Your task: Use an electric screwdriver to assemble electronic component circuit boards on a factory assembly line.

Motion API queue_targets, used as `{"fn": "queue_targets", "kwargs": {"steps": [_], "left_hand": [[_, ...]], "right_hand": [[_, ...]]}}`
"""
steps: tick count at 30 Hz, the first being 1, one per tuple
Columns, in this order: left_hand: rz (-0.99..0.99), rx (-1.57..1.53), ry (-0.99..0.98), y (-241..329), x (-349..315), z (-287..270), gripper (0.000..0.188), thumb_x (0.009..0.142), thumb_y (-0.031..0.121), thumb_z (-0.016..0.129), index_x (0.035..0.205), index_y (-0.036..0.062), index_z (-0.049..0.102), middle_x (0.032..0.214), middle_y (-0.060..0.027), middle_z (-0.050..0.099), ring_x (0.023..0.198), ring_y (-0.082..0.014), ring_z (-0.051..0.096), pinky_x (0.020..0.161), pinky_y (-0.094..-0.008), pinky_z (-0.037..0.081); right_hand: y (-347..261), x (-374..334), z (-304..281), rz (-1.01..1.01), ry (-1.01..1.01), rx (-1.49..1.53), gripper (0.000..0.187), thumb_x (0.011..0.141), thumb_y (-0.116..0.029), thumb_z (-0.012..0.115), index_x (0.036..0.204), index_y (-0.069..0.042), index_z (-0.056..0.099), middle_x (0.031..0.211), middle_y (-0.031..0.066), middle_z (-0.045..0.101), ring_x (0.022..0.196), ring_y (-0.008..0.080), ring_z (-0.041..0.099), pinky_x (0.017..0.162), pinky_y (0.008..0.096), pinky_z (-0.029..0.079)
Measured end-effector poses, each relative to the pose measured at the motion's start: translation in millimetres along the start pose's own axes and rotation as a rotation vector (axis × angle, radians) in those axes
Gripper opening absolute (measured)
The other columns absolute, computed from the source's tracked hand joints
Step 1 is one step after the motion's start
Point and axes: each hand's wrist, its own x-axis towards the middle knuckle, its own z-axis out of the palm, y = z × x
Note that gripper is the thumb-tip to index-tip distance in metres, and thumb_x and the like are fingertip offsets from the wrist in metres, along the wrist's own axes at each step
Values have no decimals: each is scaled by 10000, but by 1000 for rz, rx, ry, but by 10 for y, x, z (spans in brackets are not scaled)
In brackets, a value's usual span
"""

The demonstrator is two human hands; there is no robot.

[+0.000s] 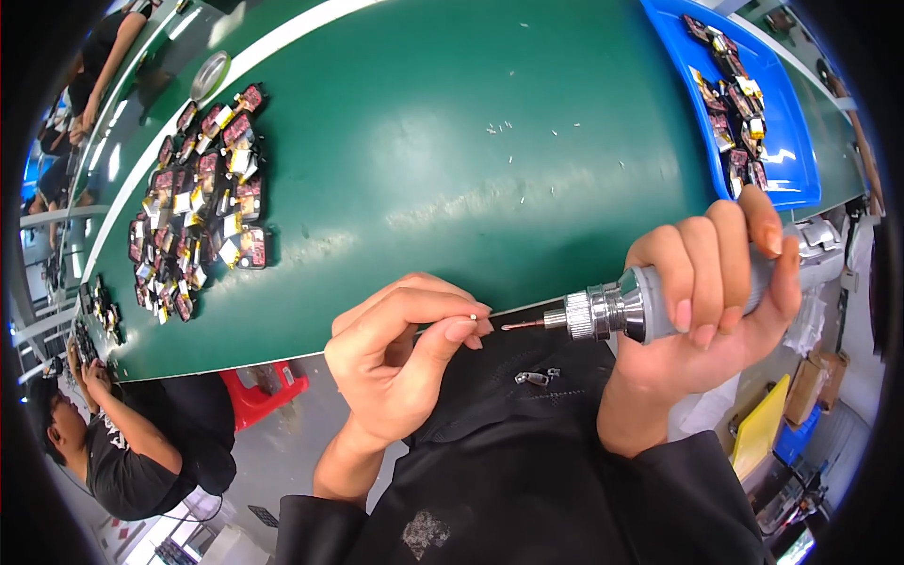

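The screw is very small and pale, and it sits pinched between the thumb and the forefinger of the left hand, just in front of the edge of the green table and above the dark clothing of the person. The other fingers of this hand are curled in toward the palm. Just beside the screw, to its right, is the thin bit of the screwdriver; the tip points at the screw, and I cannot tell if they touch or stay a little apart. The screwdriver has a shiny metal collar and a grey body, and it lies almost level. The right hand is wrapped tight around the grey body, all fingers closed over it. A small metal zip pull lies on the clothing below the bit. On the table, far to the left, there is a heap of small parts in red, black and yellow, and a round metal lid is near its upper end. Some tiny pale screws are scattered in the middle of the table. At the upper right stands a blue tray with more parts of the same kind. At the lower left, below the table, another person in a black shirt is bending, near a red stool.
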Motion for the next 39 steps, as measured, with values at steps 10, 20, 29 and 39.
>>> {"fn": "queue_targets", "kwargs": {"steps": [10,20,29,39], "left_hand": [[-34,-217,-1,-75,-119,54,125,941,4,593,888,-103,630,818,-187,654,652,-176,618,581,-266,515],[-112,-250,-60,-85,-100,31,137,949,8,585,864,-88,632,811,-161,652,656,-148,603,573,-247,493],[314,480,-115,-65,20,53,97,752,-118,674,802,-54,621,720,-126,625,585,-229,579,523,-293,453],[210,590,-73,63,392,-121,259,981,111,505,1039,-93,653,826,-167,663,727,-245,649,666,-317,506]], "right_hand": [[79,-45,62,32,-63,-30,195,992,-217,483,914,-40,511,552,-17,407,417,95,396,496,264,401],[83,-50,5,47,-87,-44,204,997,-227,465,921,-44,513,547,-15,402,423,99,394,498,264,402],[49,-54,-75,36,-97,-147,223,1012,-233,436,951,-38,526,547,-19,395,432,93,396,502,269,387],[50,105,-253,10,-17,-123,198,1014,-229,440,935,-62,509,561,-23,393,433,86,376,518,263,384]]}}
